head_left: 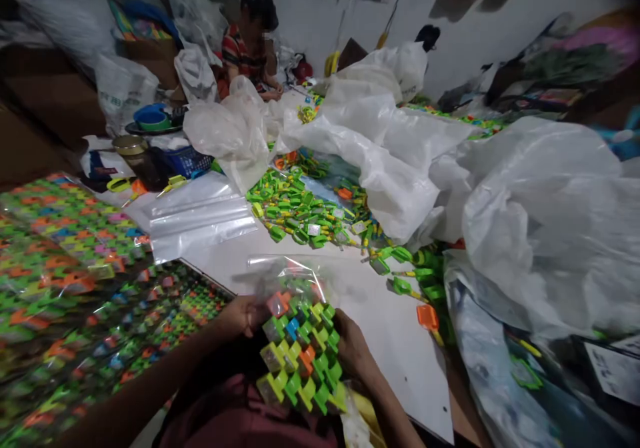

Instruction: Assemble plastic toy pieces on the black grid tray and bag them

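A clear plastic bag (303, 345) filled with rows of green, yellow, orange and blue plastic pieces rests over my lap at the table's front edge. My left hand (243, 315) is closed on the bag's upper left side, by its loose clear end. On the right side my right hand (353, 345) grips the bag, its fingers partly hidden behind it. Beyond the bag, a heap of loose green and yellow pieces (300, 208) lies on the white table (395, 331). Flat clear bags (200, 218) are stacked left of the heap.
Filled packs (75, 268) cover the left side. Large white plastic sacks (540, 221) stand at the right and behind the heap. A jar (137, 161), scissors (173, 185) and a blue basket (189, 161) sit at the back left. A person (250, 48) sits across the table.
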### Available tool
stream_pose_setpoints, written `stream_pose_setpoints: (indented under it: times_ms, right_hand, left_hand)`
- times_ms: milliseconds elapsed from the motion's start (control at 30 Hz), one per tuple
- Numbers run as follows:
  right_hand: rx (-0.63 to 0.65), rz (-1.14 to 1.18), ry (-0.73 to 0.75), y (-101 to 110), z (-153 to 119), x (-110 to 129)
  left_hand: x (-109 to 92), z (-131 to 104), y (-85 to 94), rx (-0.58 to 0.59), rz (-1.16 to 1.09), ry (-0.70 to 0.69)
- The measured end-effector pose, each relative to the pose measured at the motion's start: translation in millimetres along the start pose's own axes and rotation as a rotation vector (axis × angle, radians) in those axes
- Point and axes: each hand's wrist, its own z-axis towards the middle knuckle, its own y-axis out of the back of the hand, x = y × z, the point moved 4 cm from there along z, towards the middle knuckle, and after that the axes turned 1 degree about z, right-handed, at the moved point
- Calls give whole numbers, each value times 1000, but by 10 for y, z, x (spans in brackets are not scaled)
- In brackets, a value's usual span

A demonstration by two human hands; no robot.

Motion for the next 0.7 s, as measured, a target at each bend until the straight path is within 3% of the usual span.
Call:
stream_pose_setpoints:
  times_ms: [67,133,233,300,400,500,600,700]
  right_hand:
    - [-150,-21,49,66,-130,-47]
    - [-261,-30,79,106,-203,-45]
    - [-343,-86,199,141,-137,129]
    - [-338,-164,321,158,-21,324]
    - [-289,-291,476,187,92,586]
    - [-284,-316,572,249,31,707]
    - [-290,-287,591,306,-93,654]
    - [-274,-273,494,319,-93,460]
  left_hand:
    - [-7,-91,71,-80,90,8]
    - [-122,-177,136,-203,239,-71]
    - [-426,-245,159,-412,498,-320]
    - [-591,-236,124,-459,607,-475]
    - [-688,-219,109,-400,659,-575]
    - [-654,-305,176,-308,613,-531]
    - [-582,-449,209,-166,555,-496]
    - [-519,-517,162,-28,488,-459]
